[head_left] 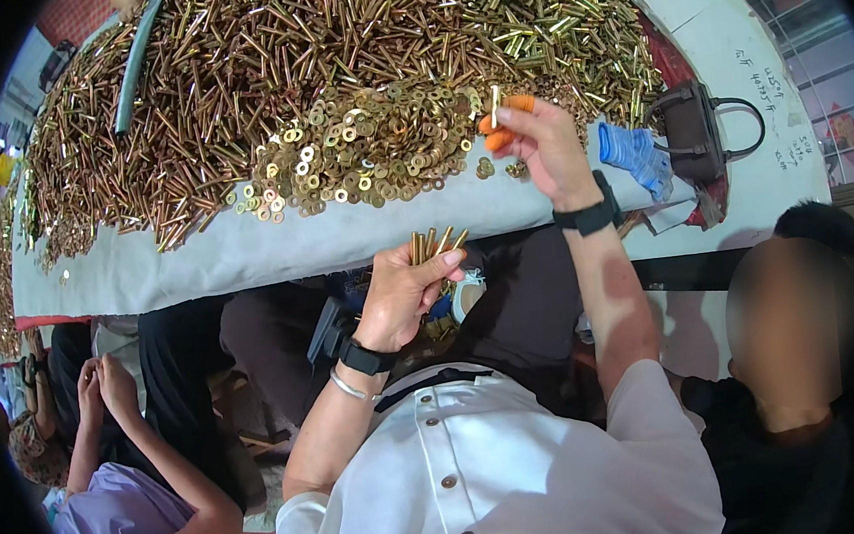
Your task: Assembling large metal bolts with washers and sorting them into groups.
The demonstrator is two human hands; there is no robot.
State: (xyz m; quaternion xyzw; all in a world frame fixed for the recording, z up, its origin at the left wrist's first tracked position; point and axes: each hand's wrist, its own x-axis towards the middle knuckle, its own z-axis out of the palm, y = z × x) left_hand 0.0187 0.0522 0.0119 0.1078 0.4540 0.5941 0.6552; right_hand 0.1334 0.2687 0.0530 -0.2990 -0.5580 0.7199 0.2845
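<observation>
My left hand (404, 294) is closed round several slim brass-coloured metal tubes (432, 243), their ends sticking up past the fingers. It is held in front of the table's near edge, above my lap. My right hand (550, 152), with orange finger covers (499, 141) on some fingertips, pinches a single pale-shining metal tube (495, 107) upright over the table. Just left of that hand lies a heap of flat gold-coloured washers (368, 156). Behind the washers spreads a large pile of similar metal tubes (328, 34).
A grey-white cloth (344, 231) covers the table's near side. Blue crumpled fabric (636, 157) and a dark handbag (692, 131) lie at the right. A green hose-like strip (138, 69) crosses the pile. One person (131, 521) sits at left, another (789, 469) at right.
</observation>
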